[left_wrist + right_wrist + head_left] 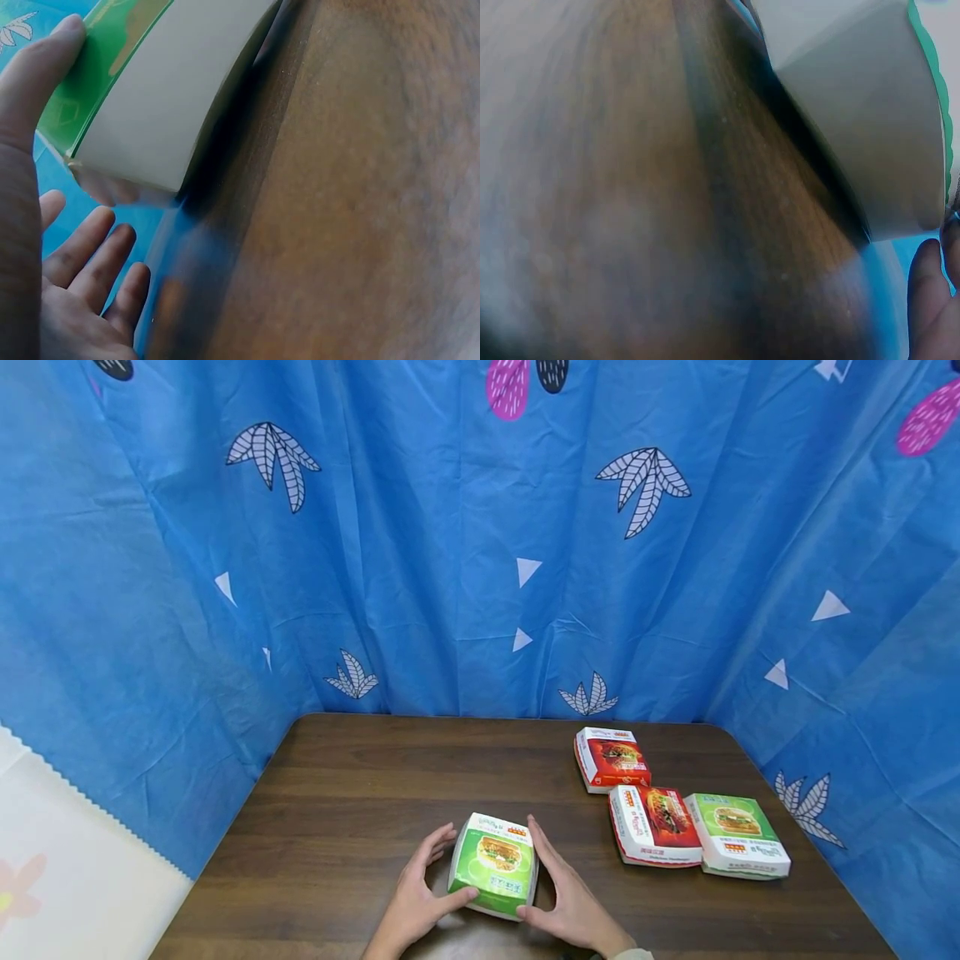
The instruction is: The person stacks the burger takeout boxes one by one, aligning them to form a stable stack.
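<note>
Brown table [337, 827] beneath, your left hand [422, 891] and right hand [568, 902] flank the green-and-white box [495, 865], fingers spread wide; press both sides evenly, lightly, to avoid denting it.

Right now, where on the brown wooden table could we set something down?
The table is bare left of the left hand, and beyond the green-white cardboard box beside it, to the blue patterned curtain. Crowded: the right, where two red-white boxes and another green-white box cluster.
</note>
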The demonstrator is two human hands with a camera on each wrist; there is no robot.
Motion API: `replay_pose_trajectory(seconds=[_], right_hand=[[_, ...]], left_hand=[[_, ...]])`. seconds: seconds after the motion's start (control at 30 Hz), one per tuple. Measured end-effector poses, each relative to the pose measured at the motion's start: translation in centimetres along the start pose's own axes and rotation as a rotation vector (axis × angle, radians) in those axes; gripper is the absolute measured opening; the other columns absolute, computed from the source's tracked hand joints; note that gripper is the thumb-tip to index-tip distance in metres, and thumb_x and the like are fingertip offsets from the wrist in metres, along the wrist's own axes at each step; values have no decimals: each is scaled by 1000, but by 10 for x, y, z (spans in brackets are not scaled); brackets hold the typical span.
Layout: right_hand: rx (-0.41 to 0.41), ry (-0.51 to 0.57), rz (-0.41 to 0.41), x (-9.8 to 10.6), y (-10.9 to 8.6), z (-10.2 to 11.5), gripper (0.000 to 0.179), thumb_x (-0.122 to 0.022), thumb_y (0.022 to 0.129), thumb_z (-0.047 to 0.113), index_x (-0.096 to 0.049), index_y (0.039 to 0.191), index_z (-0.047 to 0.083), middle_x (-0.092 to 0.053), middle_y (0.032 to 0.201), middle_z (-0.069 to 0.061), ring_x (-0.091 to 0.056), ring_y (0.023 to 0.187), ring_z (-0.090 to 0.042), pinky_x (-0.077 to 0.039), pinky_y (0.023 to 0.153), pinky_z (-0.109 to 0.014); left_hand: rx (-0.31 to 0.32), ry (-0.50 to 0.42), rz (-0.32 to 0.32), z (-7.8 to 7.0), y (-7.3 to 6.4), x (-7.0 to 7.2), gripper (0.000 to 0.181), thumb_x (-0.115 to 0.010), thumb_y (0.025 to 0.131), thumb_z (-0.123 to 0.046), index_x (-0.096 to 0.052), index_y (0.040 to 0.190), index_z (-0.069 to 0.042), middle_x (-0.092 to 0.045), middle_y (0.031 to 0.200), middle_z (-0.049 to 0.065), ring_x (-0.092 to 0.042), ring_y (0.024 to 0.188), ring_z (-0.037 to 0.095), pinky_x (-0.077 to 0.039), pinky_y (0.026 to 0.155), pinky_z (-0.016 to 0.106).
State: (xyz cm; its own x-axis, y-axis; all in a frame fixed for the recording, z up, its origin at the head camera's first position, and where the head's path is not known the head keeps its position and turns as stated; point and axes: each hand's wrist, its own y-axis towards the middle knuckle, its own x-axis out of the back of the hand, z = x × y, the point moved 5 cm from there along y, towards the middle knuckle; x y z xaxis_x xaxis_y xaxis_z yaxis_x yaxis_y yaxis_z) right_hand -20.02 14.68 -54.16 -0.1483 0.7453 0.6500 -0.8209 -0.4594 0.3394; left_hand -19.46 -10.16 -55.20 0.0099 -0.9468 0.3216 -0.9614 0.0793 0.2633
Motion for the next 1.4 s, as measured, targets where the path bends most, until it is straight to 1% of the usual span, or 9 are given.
replay_pose_trajectory(seconds=[0.2, 0.37, 0.47, 0.57, 0.67, 0.77, 1.0, 1.17, 1.4], right_hand=[[-8, 16, 11, 1, 0, 0, 107, -80, 84, 38, -18, 165, 8, -23, 169, -18, -26, 154, -20, -35, 119, -33], [-4, 33, 18, 0, -1, 0, 106, -79, 84, 35, -17, 166, 9, -23, 169, -20, -25, 154, -20, -31, 119, -30], [-5, 39, 21, 0, -1, 0, 106, -79, 84, 35, -16, 166, 11, -22, 169, -19, -24, 155, -19, -30, 120, -29], [-18, 43, 28, -1, -1, -1, 106, -78, 84, 35, -16, 166, 12, -22, 170, -17, -23, 155, -18, -30, 120, -31], [-22, 47, 34, -1, -1, 0, 106, -78, 84, 34, -15, 166, 11, -21, 170, -17, -23, 155, -19, -31, 120, -32], [-27, 57, 42, -2, -1, 1, 105, -78, 85, 33, -15, 167, 12, -20, 170, -17, -22, 155, -18, -30, 120, -33], [-39, 65, 65, -2, 0, -1, 106, -77, 85, 33, -12, 167, 15, -18, 171, -16, -20, 155, -15, -29, 121, -32], [-62, 86, 81, -2, 2, -1, 107, -77, 85, 31, -11, 167, 19, -17, 172, -14, -20, 155, -18, -28, 121, -31], [-61, 93, 75, -2, -1, -1, 104, -76, 86, 33, -13, 167, 12, -16, 172, -14, -19, 156, -16, -25, 121, -30]], left_hand=[[-6, 21, 40, -1, 1, -1, 100, -95, 72, -37, -45, 154, -10, -56, 148, 0, -55, 135, 27, -45, 113, 39], [-61, 46, 68, -1, 1, -1, 101, -94, 74, -41, -43, 156, -10, -54, 150, -1, -54, 136, 26, -45, 112, 38], [-85, 37, 72, -2, 2, 0, 101, -94, 74, -39, -43, 156, -9, -53, 151, 4, -53, 137, 28, -46, 112, 38], [-70, -27, 88, -4, 3, -2, 100, -94, 75, -33, -41, 157, -9, -50, 154, 9, -53, 138, 30, -45, 113, 37], [-20, -65, 111, -6, 4, -4, 101, -95, 74, -31, -41, 158, -14, -46, 158, 5, -51, 140, 27, -42, 115, 34], [-10, -34, 124, -5, 6, -7, 104, -95, 73, -35, -40, 159, -19, -43, 161, 0, -49, 141, 26, -39, 116, 32], [-99, 42, 154, -3, 14, -11, 111, -95, 71, -36, -34, 161, -16, -38, 165, 5, -42, 146, 31, -37, 116, 42], [-50, 56, 199, -5, 16, -13, 119, -97, 67, -38, -30, 163, -15, -35, 166, 6, -36, 149, 34, -34, 116, 53], [-25, 53, 192, -6, 16, -13, 119, -98, 66, -40, -32, 163, -20, -38, 164, 4, -40, 146, 28, -34, 117, 47]])
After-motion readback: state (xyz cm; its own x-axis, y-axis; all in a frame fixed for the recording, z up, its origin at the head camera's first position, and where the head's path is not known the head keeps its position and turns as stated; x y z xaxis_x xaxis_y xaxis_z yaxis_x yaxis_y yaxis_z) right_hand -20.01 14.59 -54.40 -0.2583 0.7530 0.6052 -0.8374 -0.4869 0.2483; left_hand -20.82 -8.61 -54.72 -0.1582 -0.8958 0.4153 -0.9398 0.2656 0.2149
